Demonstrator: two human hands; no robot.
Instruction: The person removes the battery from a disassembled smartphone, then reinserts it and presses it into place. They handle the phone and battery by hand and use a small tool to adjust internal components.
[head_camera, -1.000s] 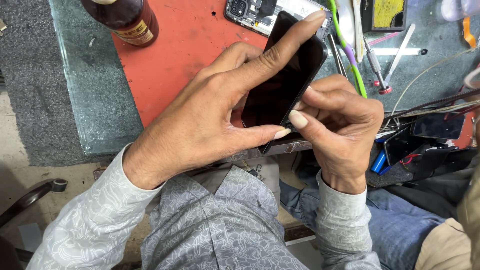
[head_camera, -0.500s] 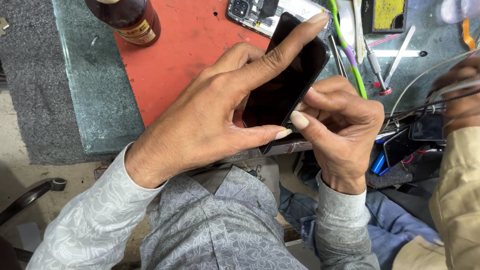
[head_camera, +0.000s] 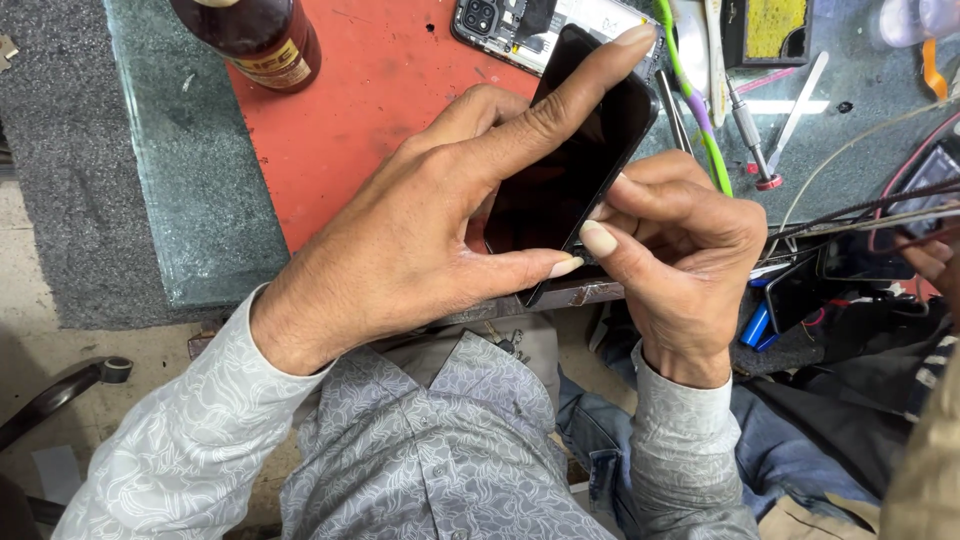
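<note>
Gripping the dark phone screen, left hand fingers are clamped; right hand fingertips are pinched at its edge, likely prying, where careful leverage is needed.

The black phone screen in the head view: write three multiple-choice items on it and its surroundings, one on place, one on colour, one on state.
1. Where is the brown bottle?
A. top left, on the mat's edge
B. in the right hand
C. on the floor

2. What colour is the mat under the hands?
A. blue
B. red-orange
C. white

3. How is the black phone screen held?
A. lying flat, untouched
B. by the left hand alone
C. by both hands, tilted

Key: 1 A, it stands at the top left; 2 B, the mat is red-orange; 3 C, the left hand and right hand both grip it.
</note>
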